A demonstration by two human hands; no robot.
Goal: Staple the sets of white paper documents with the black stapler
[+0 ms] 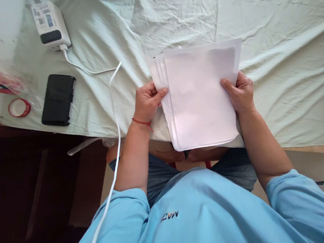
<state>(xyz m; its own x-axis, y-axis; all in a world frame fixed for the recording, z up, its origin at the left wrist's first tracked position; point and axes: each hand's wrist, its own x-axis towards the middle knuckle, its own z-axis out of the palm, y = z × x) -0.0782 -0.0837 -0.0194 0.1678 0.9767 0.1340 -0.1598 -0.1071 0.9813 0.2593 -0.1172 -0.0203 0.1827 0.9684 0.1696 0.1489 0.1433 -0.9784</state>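
Note:
A stack of white paper sheets (pixel 202 96) is held up over the near edge of the cloth-covered table. The sheets are slightly fanned out along the left side, and the top one looks blank. My left hand (pixel 148 99), with a red string round the wrist, grips the left edge of the stack, thumb on top. On the right edge, my right hand (pixel 239 93) pinches the sheets with its thumb on the face and the fingers behind. What lies under the stack is hidden.
Pale wrinkled cloth (pixel 281 71) covers the table. At left stand a white power bank (pixel 52 25) with a white cable (pixel 116 117) running towards me, a black phone-like case (pixel 58 99), a red-edged tape roll (pixel 19 107) and clear plastic wrapping (pixel 10 81).

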